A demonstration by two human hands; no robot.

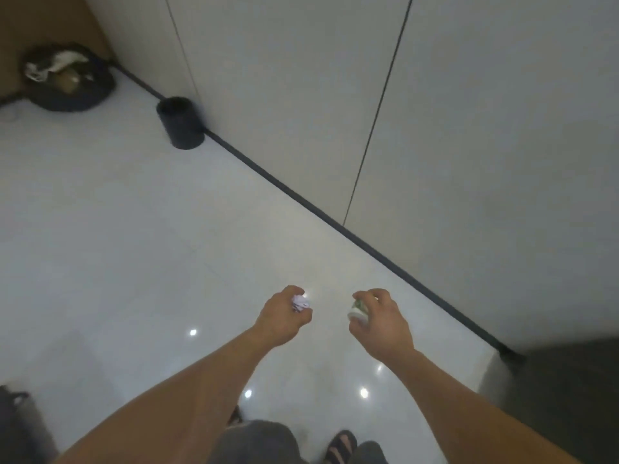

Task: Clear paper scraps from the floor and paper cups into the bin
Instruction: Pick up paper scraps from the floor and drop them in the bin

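Above the glossy white floor (117, 229), the right hand (378, 324) curls round a small paper cup (357, 311), its long axis tilted and its white end toward the left hand (283, 318), which grips crumpled paper scraps (299, 302). Fingers hide most of both. Well ahead, a black bin (181, 123) stands upright against the wall (368, 95).

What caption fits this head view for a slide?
Left hand holding crumpled paper, right hand holding a paper cup, black bin ahead by the wall.
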